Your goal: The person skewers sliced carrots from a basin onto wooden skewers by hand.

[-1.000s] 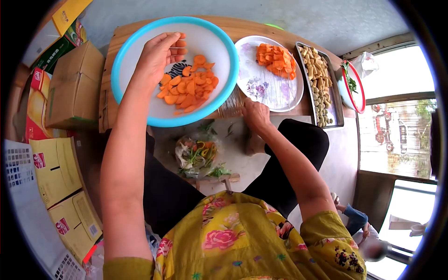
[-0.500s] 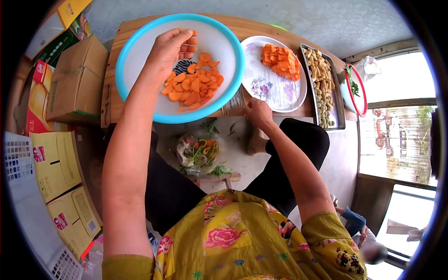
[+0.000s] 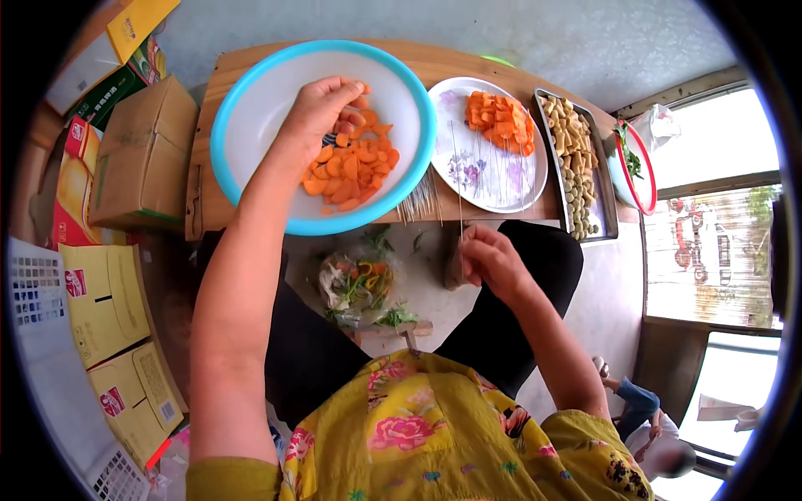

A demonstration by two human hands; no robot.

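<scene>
My left hand (image 3: pixel 330 108) is over a blue-rimmed white basin (image 3: pixel 221 159), its fingertips closed on a small carrot slice. Sliced carrots (image 3: pixel 351 171) lie in the basin below it. In front of the table edge, my right hand (image 3: pixel 491 257) pinches a thin metal skewer (image 3: pixel 458 188) that points up and away. Many more skewers (image 3: pixel 422 200) lie at the table edge between basin and plate. A flowered white plate (image 3: pixel 458 100) holds skewered carrot slices (image 3: pixel 499 123), with the skewer ends reaching toward me.
Right of the plate stands a metal tray (image 3: pixel 611 219) with skewered pale pieces, then a red-rimmed bucket (image 3: pixel 622 179) with greens. A bag of vegetable scraps (image 3: pixel 355 284) is on the floor between my knees. Cardboard boxes (image 3: pixel 146 159) stand left; another person (image 3: pixel 639 409) is at lower right.
My right hand has lifted one skewer from the table edge and drawn it back toward me. My left hand has moved slightly right and down over the carrots.
</scene>
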